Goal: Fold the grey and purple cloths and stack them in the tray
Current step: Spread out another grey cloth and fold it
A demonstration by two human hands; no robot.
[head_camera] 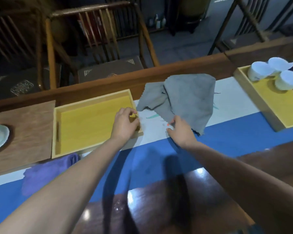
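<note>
Done: nothing; tray (93, 119) bare.
Grey cloth (189, 100): rumpled, right hand (179, 130) pinching its edge.
Left hand (125, 122): curled, empty.
Purple cloth (46, 173): unfolded, waiting.

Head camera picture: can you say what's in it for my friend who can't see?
The right hand pinches a rumpled grey cloth beside an empty yellow tray. The left hand hovers over the tray's corner; a purple cloth lies nearer.

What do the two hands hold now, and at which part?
The right hand pinches the grey cloth at its near edge. The left hand has curled fingers over the tray corner and holds nothing.
</note>
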